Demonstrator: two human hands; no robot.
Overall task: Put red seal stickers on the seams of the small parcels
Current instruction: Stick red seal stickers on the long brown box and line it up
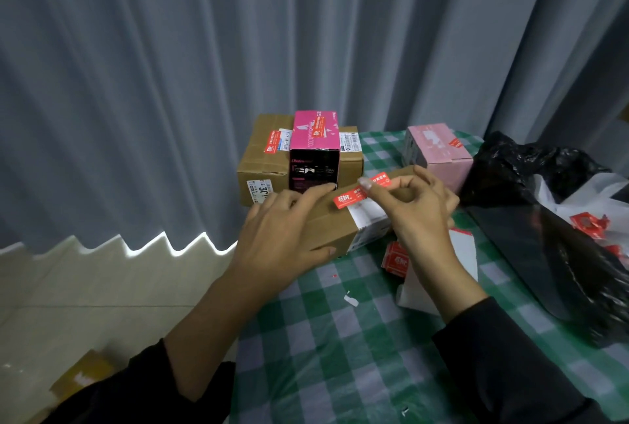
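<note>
Your dark sleeves (pixel 503 362) lie nearest, over the green-checked counter (pixel 340 338); both hands work just beyond them. Left hand (pixel 282 229): fingers laid across the top of the brown parcel (pixel 335 228), thumb against its near face, steadying its left end. Right hand (pixel 418 205): thumb and forefinger pinch the right end of the red seal sticker (pixel 352 198), other fingers loosely curled; the sticker's left end appears to touch the parcel top, the right end is lifted.

Key relation: sticker and parcel share one long axis, running from near left to far right; the unstuck end lies on the right hand's side, so judge the press-down stroke to run rightward along that axis, with the left hand as anchor. The seam itself cannot be made out.

A spare sticker sheet (pixel 396 258) lies just right of the parcel, below your right wrist; sealed boxes (pixel 315 141) stand at the far edge; a black bag (pixel 531 168) sits right; grey curtain (pixel 204 49) behind, pale floor (pixel 85 287) left.
</note>
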